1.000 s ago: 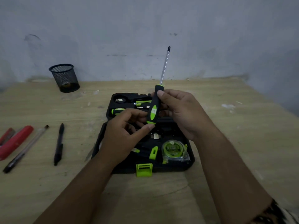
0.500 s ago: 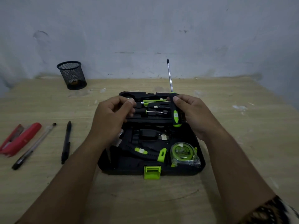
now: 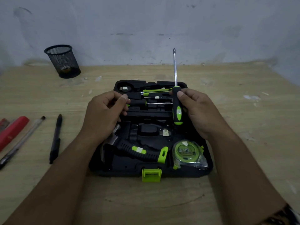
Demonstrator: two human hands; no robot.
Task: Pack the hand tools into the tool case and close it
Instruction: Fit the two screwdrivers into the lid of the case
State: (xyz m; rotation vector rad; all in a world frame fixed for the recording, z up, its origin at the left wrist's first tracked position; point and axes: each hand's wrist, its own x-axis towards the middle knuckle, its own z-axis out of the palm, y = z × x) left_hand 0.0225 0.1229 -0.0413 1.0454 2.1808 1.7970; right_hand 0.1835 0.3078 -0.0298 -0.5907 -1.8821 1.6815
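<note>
Pinching the screwdriver [image 3: 177,111] upright at centre frame over the open tool case [image 3: 123,172], the right hand [image 3: 201,114] is risking a fingertip slip dropping it onto the tape measure [image 3: 185,151]; the left hand [image 3: 105,114] is hovering curled, seemingly empty.

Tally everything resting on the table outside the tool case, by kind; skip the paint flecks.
Pens: 2, a black pen and a clear pen
Red items: 2, a bright red one and a darker one cut off by the frame edge
Mesh cup: 1
Total: 5
</note>
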